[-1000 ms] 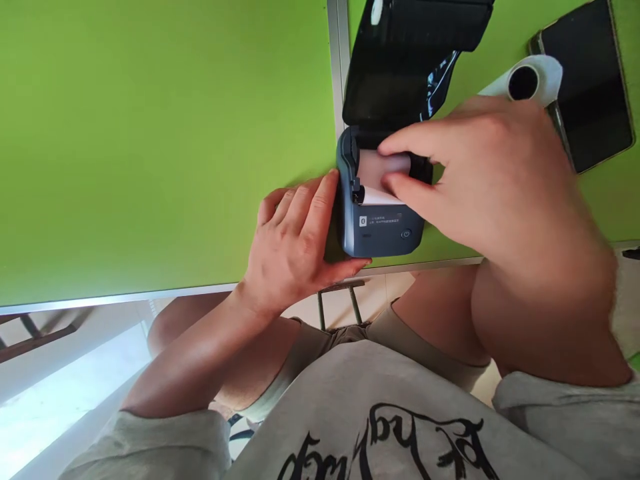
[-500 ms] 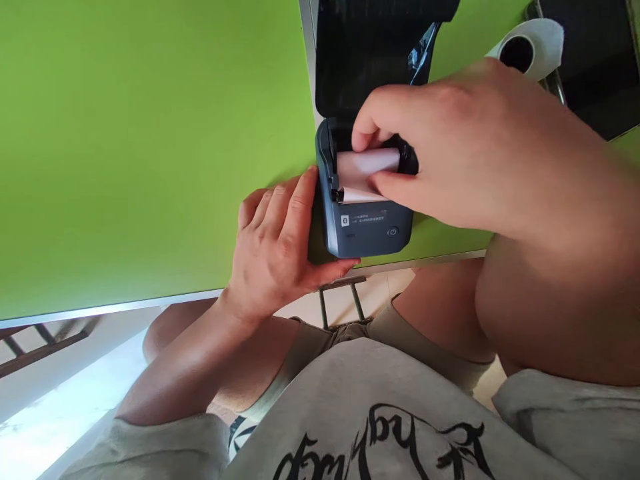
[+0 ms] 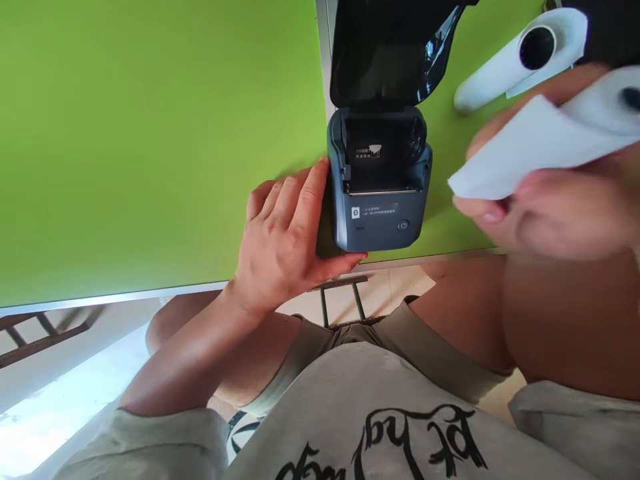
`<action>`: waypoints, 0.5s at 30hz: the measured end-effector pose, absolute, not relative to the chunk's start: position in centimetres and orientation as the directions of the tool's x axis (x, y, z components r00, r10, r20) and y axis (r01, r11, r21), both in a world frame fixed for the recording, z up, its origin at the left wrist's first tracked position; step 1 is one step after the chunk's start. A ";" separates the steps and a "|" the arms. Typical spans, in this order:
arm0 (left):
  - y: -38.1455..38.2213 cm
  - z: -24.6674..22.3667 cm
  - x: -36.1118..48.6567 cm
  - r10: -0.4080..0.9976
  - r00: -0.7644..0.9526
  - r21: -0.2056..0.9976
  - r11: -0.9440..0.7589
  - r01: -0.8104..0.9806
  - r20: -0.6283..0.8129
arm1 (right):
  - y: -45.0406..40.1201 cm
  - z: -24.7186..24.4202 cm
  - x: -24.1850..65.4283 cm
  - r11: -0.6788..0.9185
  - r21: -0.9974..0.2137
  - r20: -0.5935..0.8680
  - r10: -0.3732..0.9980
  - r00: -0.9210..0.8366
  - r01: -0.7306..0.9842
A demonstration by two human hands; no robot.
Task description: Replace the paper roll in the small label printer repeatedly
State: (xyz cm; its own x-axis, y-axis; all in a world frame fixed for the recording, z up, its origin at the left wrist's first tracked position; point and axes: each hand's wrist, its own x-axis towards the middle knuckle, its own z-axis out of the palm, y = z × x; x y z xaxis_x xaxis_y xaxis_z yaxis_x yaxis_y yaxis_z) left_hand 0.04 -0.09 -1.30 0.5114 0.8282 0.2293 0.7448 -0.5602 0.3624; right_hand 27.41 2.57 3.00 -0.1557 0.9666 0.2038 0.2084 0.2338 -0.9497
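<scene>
A small dark blue-grey printer (image 3: 377, 227) stands near the front edge of the green table, its black lid (image 3: 383, 60) raised and its inner bay showing no roll. My left hand (image 3: 285, 233) rests along the printer's left side, fingers at the side and thumb at the front edge. To the right of the printer, my right hand (image 3: 565, 200), blurred, holds a white paper roll (image 3: 540, 143) with a loose end pointing toward the printer. Behind that hand lies another white roll (image 3: 500, 73) with a dark core.
The green table (image 3: 150, 147) has a metal seam (image 3: 326, 53) behind the printer and a metal front edge. A dark flat object (image 3: 615, 30) lies at the back right. My legs are under the table edge, near a stool-like frame (image 3: 340, 285).
My right hand has lifted the paper roll out of the printer and moved it to the right. The printer's bay now shows. My left hand still lies against the printer.
</scene>
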 end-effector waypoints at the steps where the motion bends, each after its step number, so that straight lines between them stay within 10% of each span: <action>1: -0.1 -1.3 0.1 0.828 0.511 0.360 -0.560 0.746 0.229 | 2.3 2.4 27.3 0.259 -0.947 0.228 0.959 -0.171 0.191; 8: 0.0 -1.1 0.2 0.833 0.510 0.375 -0.553 0.744 0.216 | 2.6 0.8 28.2 0.472 -0.572 0.483 0.855 -0.189 0.671; 15: 0.0 -0.8 0.2 0.843 0.504 0.391 -0.535 0.749 0.188 | 3.2 -0.5 28.9 0.387 -0.529 0.454 0.881 -0.133 0.756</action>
